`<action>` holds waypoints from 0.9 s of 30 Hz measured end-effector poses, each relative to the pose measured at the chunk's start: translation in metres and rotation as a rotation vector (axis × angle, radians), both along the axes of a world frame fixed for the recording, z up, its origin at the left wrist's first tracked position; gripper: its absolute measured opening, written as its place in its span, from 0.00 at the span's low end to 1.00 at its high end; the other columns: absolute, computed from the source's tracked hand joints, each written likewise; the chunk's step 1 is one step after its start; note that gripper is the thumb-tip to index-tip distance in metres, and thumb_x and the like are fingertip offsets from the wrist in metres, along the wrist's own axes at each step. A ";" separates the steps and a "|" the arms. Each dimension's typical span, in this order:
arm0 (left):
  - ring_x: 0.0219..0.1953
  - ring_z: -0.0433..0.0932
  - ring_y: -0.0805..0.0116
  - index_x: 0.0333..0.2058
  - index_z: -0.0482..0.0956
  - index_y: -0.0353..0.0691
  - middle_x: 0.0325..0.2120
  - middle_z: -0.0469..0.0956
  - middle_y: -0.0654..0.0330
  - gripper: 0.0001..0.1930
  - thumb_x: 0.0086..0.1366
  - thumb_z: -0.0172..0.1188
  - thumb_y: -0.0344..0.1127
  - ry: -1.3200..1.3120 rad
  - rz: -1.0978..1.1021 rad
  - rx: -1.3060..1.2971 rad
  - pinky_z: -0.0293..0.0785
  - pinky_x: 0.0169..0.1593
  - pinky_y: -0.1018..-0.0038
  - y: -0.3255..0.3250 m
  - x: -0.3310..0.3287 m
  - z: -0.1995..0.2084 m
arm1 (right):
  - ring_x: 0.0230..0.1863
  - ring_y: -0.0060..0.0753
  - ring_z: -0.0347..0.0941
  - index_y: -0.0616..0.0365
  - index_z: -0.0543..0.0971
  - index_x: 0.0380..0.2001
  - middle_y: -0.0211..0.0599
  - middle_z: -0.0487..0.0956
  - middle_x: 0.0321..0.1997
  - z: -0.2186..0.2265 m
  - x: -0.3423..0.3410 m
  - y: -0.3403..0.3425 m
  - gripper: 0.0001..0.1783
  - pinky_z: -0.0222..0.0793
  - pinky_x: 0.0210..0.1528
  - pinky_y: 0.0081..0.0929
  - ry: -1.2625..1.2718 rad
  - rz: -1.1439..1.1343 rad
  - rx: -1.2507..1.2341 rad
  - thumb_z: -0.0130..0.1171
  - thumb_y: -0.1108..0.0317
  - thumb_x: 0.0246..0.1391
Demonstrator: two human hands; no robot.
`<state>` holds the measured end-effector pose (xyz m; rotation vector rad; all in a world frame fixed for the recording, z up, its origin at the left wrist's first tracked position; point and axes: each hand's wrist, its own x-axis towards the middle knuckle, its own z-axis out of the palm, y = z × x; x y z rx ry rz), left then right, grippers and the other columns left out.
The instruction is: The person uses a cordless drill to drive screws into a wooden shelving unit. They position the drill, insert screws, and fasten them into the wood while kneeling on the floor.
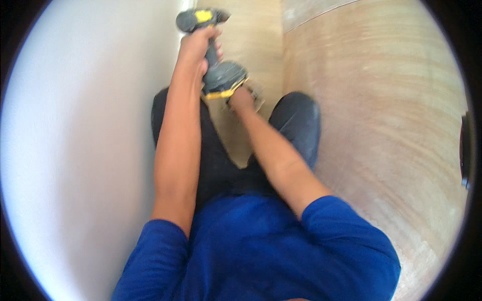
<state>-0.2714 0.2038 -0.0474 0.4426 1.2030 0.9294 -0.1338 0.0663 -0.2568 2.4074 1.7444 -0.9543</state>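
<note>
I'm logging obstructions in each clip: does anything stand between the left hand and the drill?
Nothing visible does: the left hand is already closed around the drill. The right hand appears beside its base, fingers unclear.

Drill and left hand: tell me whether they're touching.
Touching. The head view shows the left hand wrapped around the drill at its handle.
</note>
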 end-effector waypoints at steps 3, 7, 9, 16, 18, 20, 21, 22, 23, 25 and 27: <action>0.17 0.74 0.66 0.36 0.78 0.38 0.20 0.76 0.59 0.08 0.60 0.66 0.31 -0.008 -0.011 -0.015 0.74 0.23 0.66 -0.004 0.000 -0.015 | 0.53 0.57 0.83 0.64 0.86 0.37 0.57 0.85 0.50 0.002 -0.020 -0.015 0.14 0.79 0.54 0.51 -0.052 -0.123 0.100 0.52 0.71 0.65; 0.17 0.74 0.68 0.35 0.78 0.40 0.20 0.76 0.61 0.08 0.59 0.67 0.32 0.091 -0.056 -0.019 0.74 0.23 0.66 0.004 0.008 -0.010 | 0.55 0.60 0.82 0.62 0.87 0.40 0.58 0.84 0.52 0.025 -0.016 0.004 0.13 0.78 0.56 0.51 0.120 -0.330 -0.086 0.54 0.69 0.64; 0.17 0.74 0.68 0.35 0.79 0.41 0.20 0.76 0.62 0.08 0.58 0.67 0.32 0.133 -0.111 -0.018 0.74 0.23 0.66 0.008 0.022 -0.006 | 0.57 0.61 0.80 0.58 0.88 0.44 0.56 0.84 0.54 0.000 -0.001 0.016 0.14 0.76 0.59 0.52 0.162 -0.486 -0.088 0.59 0.64 0.63; 0.16 0.73 0.69 0.34 0.78 0.39 0.19 0.76 0.61 0.08 0.59 0.68 0.33 0.166 -0.243 0.030 0.72 0.22 0.68 0.015 0.025 -0.002 | 0.48 0.55 0.85 0.63 0.86 0.37 0.56 0.86 0.43 0.028 0.040 0.056 0.09 0.80 0.51 0.47 -0.004 0.328 -0.291 0.63 0.69 0.58; 0.16 0.73 0.70 0.35 0.78 0.39 0.19 0.76 0.61 0.09 0.59 0.68 0.33 0.143 -0.268 0.052 0.71 0.22 0.68 0.013 0.026 0.000 | 0.46 0.53 0.85 0.65 0.82 0.44 0.52 0.85 0.41 0.042 0.045 0.067 0.11 0.82 0.50 0.45 0.919 -0.780 0.007 0.63 0.74 0.58; 0.16 0.73 0.70 0.36 0.78 0.39 0.19 0.75 0.62 0.09 0.59 0.67 0.33 0.099 -0.263 0.071 0.71 0.22 0.68 0.014 0.018 -0.008 | 0.50 0.53 0.82 0.67 0.74 0.54 0.50 0.81 0.46 0.083 0.059 0.082 0.16 0.82 0.55 0.45 1.294 -0.945 0.180 0.56 0.78 0.64; 0.16 0.73 0.70 0.36 0.78 0.39 0.19 0.75 0.62 0.09 0.60 0.67 0.33 0.066 -0.285 0.092 0.71 0.22 0.69 0.015 0.021 -0.008 | 0.53 0.53 0.82 0.67 0.72 0.56 0.50 0.80 0.48 0.091 0.073 0.093 0.16 0.81 0.57 0.45 1.403 -0.945 0.211 0.55 0.77 0.66; 0.16 0.73 0.69 0.39 0.78 0.38 0.19 0.75 0.63 0.10 0.61 0.65 0.35 -0.001 -0.308 0.064 0.71 0.22 0.69 0.016 0.019 -0.008 | 0.55 0.53 0.81 0.68 0.70 0.58 0.50 0.80 0.51 0.096 0.089 0.101 0.17 0.81 0.59 0.45 1.498 -0.955 0.249 0.53 0.76 0.68; 0.16 0.73 0.69 0.40 0.78 0.37 0.19 0.76 0.63 0.11 0.62 0.65 0.35 -0.042 -0.313 0.046 0.72 0.22 0.68 0.015 0.017 -0.008 | 0.58 0.54 0.80 0.68 0.68 0.59 0.50 0.80 0.53 0.107 0.102 0.107 0.17 0.80 0.61 0.45 1.581 -0.965 0.273 0.52 0.75 0.70; 0.16 0.73 0.69 0.43 0.79 0.36 0.19 0.76 0.63 0.13 0.63 0.63 0.36 -0.111 -0.314 0.007 0.72 0.23 0.68 0.014 0.016 -0.005 | 0.62 0.54 0.77 0.68 0.68 0.57 0.54 0.76 0.57 0.122 0.118 0.122 0.14 0.77 0.66 0.46 1.610 -0.970 0.270 0.48 0.74 0.73; 0.17 0.73 0.69 0.44 0.78 0.34 0.19 0.76 0.62 0.15 0.63 0.63 0.36 -0.168 -0.361 -0.038 0.73 0.24 0.68 0.016 0.025 -0.003 | 0.63 0.55 0.76 0.67 0.68 0.57 0.54 0.75 0.60 0.130 0.131 0.140 0.14 0.75 0.68 0.46 1.675 -0.972 0.252 0.48 0.72 0.74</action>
